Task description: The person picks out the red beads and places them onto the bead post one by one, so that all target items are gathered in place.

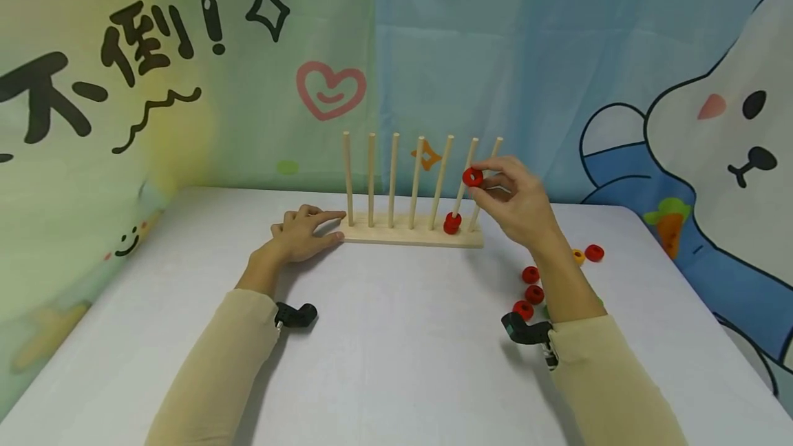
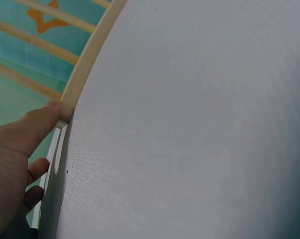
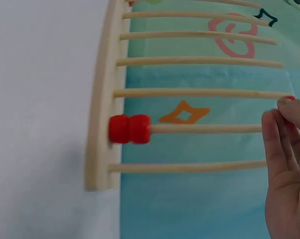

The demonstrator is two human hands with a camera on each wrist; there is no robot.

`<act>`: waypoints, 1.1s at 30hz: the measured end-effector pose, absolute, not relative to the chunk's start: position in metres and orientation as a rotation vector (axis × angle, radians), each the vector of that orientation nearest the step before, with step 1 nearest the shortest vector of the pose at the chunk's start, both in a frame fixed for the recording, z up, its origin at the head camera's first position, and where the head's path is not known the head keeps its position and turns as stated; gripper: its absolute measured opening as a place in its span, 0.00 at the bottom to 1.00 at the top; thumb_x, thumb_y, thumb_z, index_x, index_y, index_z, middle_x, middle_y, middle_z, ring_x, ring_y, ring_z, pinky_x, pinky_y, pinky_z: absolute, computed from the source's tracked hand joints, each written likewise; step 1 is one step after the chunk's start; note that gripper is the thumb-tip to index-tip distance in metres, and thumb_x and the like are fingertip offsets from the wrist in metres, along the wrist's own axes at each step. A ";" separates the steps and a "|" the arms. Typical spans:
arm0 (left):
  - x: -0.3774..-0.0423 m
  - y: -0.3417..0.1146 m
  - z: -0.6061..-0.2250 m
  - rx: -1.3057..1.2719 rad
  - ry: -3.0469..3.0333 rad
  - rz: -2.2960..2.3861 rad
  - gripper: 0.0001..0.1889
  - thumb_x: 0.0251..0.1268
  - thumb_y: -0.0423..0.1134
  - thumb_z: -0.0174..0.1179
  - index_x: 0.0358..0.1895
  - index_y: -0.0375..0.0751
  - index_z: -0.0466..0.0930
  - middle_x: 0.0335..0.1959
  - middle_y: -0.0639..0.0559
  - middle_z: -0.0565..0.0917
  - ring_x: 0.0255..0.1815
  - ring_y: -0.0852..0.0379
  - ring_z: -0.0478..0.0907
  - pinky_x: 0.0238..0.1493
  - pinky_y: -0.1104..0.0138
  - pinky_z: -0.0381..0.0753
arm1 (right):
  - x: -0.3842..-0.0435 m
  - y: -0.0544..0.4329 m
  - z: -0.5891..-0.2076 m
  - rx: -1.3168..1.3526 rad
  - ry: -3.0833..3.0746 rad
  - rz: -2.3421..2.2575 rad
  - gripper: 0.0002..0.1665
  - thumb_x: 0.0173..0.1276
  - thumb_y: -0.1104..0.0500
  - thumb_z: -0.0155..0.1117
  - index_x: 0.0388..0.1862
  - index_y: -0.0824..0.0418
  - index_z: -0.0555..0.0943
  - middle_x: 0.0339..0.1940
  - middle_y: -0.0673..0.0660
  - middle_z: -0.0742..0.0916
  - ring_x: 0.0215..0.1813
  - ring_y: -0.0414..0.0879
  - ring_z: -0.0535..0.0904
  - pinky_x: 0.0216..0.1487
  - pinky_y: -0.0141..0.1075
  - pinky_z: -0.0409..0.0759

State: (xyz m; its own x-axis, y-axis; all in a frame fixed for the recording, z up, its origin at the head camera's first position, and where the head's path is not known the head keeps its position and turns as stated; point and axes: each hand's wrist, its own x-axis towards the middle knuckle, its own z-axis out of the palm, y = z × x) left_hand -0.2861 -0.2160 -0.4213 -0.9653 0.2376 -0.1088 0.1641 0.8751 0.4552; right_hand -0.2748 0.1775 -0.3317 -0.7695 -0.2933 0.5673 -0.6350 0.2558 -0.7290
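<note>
Behind a white table point(image 1: 403, 363) hangs a yellow-green to blue cloth backdrop point(image 1: 458, 54) printed with black Chinese characters point(image 1: 149, 60), a pink heart point(image 1: 331, 98) and a white cartoon animal point(image 1: 712, 164).

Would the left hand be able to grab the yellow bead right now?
Probably not: the left hand is at the wooden stand's left end, and the right forearm lies between it and the yellow bead.

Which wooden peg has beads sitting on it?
The second peg from the right: two red beads sit at its base, while the other six pegs are bare.
</note>
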 end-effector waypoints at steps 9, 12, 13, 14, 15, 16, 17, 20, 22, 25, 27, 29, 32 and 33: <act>-0.289 -0.218 -0.423 0.288 2.884 0.663 0.33 0.73 0.69 0.51 0.78 0.70 0.63 0.77 0.42 0.58 0.74 0.31 0.52 0.59 0.36 0.55 | -0.284 0.165 -0.315 0.771 -2.028 1.515 0.22 0.68 0.74 0.67 0.60 0.66 0.82 0.55 0.59 0.80 0.45 0.40 0.85 0.52 0.29 0.83; -0.289 -0.219 -0.422 0.286 2.885 0.659 0.33 0.73 0.69 0.51 0.78 0.70 0.64 0.77 0.42 0.58 0.73 0.30 0.53 0.59 0.36 0.55 | -0.289 0.159 -0.315 0.743 -1.958 1.543 0.21 0.67 0.74 0.67 0.59 0.66 0.83 0.52 0.58 0.81 0.43 0.41 0.85 0.51 0.31 0.84; -0.289 -0.219 -0.422 0.288 2.883 0.663 0.33 0.73 0.69 0.51 0.78 0.69 0.64 0.77 0.41 0.59 0.73 0.30 0.53 0.59 0.36 0.55 | -0.290 0.158 -0.315 0.737 -1.941 1.546 0.21 0.67 0.74 0.68 0.59 0.67 0.83 0.52 0.58 0.81 0.43 0.41 0.85 0.51 0.32 0.84; -0.289 -0.219 -0.423 0.290 2.880 0.667 0.33 0.73 0.69 0.51 0.78 0.69 0.64 0.77 0.42 0.59 0.73 0.30 0.53 0.59 0.36 0.55 | -0.291 0.156 -0.314 0.733 -1.929 1.546 0.21 0.67 0.73 0.68 0.59 0.67 0.83 0.51 0.57 0.81 0.42 0.40 0.85 0.50 0.32 0.84; -0.289 -0.219 -0.424 0.291 2.876 0.670 0.33 0.73 0.69 0.51 0.78 0.70 0.64 0.77 0.42 0.59 0.73 0.31 0.53 0.59 0.36 0.55 | -0.292 0.155 -0.313 0.726 -1.921 1.548 0.21 0.66 0.74 0.68 0.59 0.67 0.83 0.51 0.57 0.81 0.42 0.40 0.85 0.50 0.31 0.84; -0.289 -0.219 -0.425 0.295 2.873 0.670 0.33 0.73 0.69 0.51 0.78 0.70 0.64 0.77 0.42 0.59 0.74 0.31 0.53 0.59 0.36 0.55 | -0.293 0.154 -0.312 0.722 -1.917 1.550 0.21 0.66 0.74 0.68 0.59 0.67 0.83 0.51 0.56 0.81 0.42 0.39 0.85 0.50 0.31 0.84; -0.289 -0.219 -0.425 0.297 2.872 0.670 0.33 0.73 0.69 0.51 0.78 0.70 0.63 0.77 0.42 0.59 0.74 0.31 0.53 0.59 0.36 0.55 | -0.293 0.154 -0.311 0.718 -1.917 1.554 0.21 0.66 0.74 0.68 0.59 0.67 0.83 0.51 0.56 0.80 0.42 0.39 0.85 0.50 0.31 0.84; -0.288 -0.219 -0.425 0.294 2.879 0.672 0.33 0.73 0.68 0.51 0.78 0.70 0.63 0.77 0.42 0.58 0.74 0.31 0.53 0.59 0.36 0.55 | -0.295 0.154 -0.308 0.710 -1.925 1.572 0.21 0.67 0.73 0.68 0.59 0.68 0.82 0.51 0.55 0.79 0.43 0.40 0.85 0.51 0.29 0.83; -0.288 -0.219 -0.423 0.290 2.885 0.679 0.33 0.73 0.68 0.51 0.78 0.70 0.64 0.77 0.42 0.58 0.74 0.31 0.53 0.59 0.36 0.55 | -0.296 0.154 -0.306 0.707 -1.932 1.591 0.21 0.67 0.72 0.68 0.60 0.69 0.81 0.52 0.54 0.79 0.44 0.41 0.86 0.51 0.29 0.83; -0.288 -0.218 -0.421 0.292 2.883 0.697 0.32 0.73 0.68 0.52 0.78 0.70 0.64 0.77 0.42 0.58 0.74 0.31 0.52 0.59 0.37 0.54 | -0.298 0.156 -0.305 0.691 -1.948 1.614 0.22 0.67 0.72 0.68 0.61 0.70 0.80 0.52 0.54 0.79 0.44 0.43 0.86 0.50 0.28 0.83; -0.288 -0.217 -0.421 0.296 2.881 0.698 0.33 0.73 0.68 0.52 0.78 0.69 0.64 0.78 0.42 0.58 0.74 0.31 0.52 0.59 0.36 0.54 | -0.298 0.157 -0.306 0.671 -1.960 1.629 0.23 0.67 0.72 0.68 0.61 0.71 0.80 0.53 0.55 0.80 0.44 0.44 0.86 0.49 0.28 0.83; -0.288 -0.217 -0.421 0.296 2.877 0.694 0.33 0.73 0.68 0.52 0.78 0.69 0.64 0.78 0.42 0.58 0.74 0.31 0.52 0.59 0.37 0.54 | -0.299 0.158 -0.306 0.648 -1.976 1.637 0.23 0.67 0.72 0.68 0.61 0.71 0.80 0.53 0.55 0.80 0.44 0.44 0.86 0.49 0.28 0.83; -0.288 -0.216 -0.422 0.301 2.878 0.687 0.33 0.73 0.68 0.52 0.78 0.69 0.64 0.78 0.41 0.58 0.74 0.30 0.53 0.59 0.36 0.55 | -0.299 0.159 -0.306 0.626 -1.993 1.638 0.23 0.67 0.71 0.69 0.61 0.70 0.81 0.52 0.54 0.80 0.43 0.44 0.86 0.49 0.28 0.83; -0.288 -0.216 -0.422 0.299 2.878 0.686 0.33 0.73 0.68 0.52 0.78 0.69 0.64 0.78 0.41 0.58 0.74 0.30 0.53 0.59 0.36 0.55 | -0.299 0.158 -0.306 0.623 -1.999 1.635 0.22 0.68 0.70 0.69 0.61 0.70 0.81 0.51 0.54 0.80 0.43 0.43 0.86 0.49 0.28 0.83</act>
State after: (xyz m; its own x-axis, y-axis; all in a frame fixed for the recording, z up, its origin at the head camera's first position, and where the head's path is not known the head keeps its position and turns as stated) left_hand -0.2883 -0.2158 -0.4224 -0.9659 0.2315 -0.1158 0.1545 0.8744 0.4599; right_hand -0.2988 0.1585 -0.3060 -0.7812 -0.0460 0.6226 -0.6193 0.1826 -0.7636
